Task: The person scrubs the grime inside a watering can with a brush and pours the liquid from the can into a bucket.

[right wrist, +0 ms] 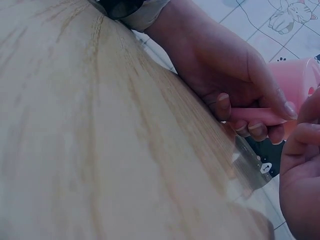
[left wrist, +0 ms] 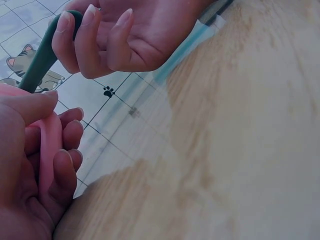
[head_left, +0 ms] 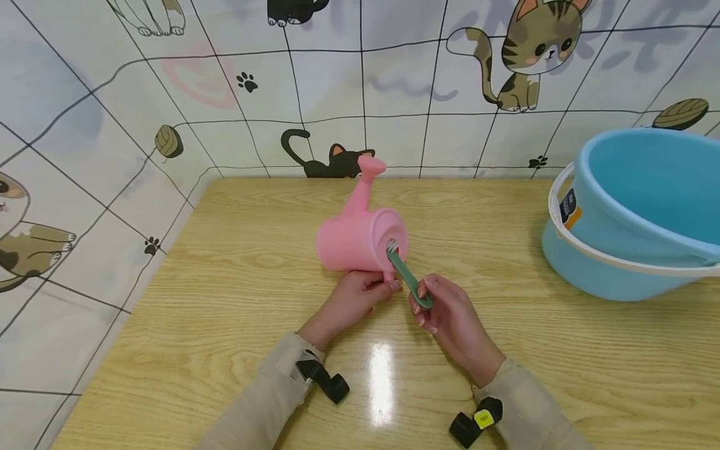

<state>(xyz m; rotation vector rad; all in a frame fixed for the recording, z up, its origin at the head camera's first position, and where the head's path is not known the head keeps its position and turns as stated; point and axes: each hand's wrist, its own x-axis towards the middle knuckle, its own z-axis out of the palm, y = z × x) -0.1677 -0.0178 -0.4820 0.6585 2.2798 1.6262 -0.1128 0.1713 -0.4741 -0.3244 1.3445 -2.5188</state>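
Pink watering can (head_left: 349,244) tipped sideways over the tabletop (head_left: 253,262): the left hand (head_left: 357,295) grips its handle (left wrist: 50,147), likely steadying it; the right hand (head_left: 454,319) pinches a green fork (head_left: 407,275), prongs (head_left: 392,247) at the can's opening (head_left: 397,240).

Mostly smooth plastic over glossy wood grain.
Looks like smooth pink plastic in the watering can (head_left: 344,244), with a soft sheen; like smooth, shiny green plastic in the fork (head_left: 406,275), with pale, metal-like tines (head_left: 392,245). Shows wood grain on the tabletop (head_left: 253,250), glossy enough for a white glare at the near middle. At right, looks like smooth blue plastic in the bucket (head_left: 607,212), with a white plastic-looking handle (head_left: 652,269) and a flat printed label (head_left: 570,209). Seems smooth on the far printed wall covering (head_left: 394,144), hard to tell as paper or plastic. Near left and right, matt beige cloth in the sleeves (head_left: 253,394), with black plastic in the wrist cameras (head_left: 337,389).
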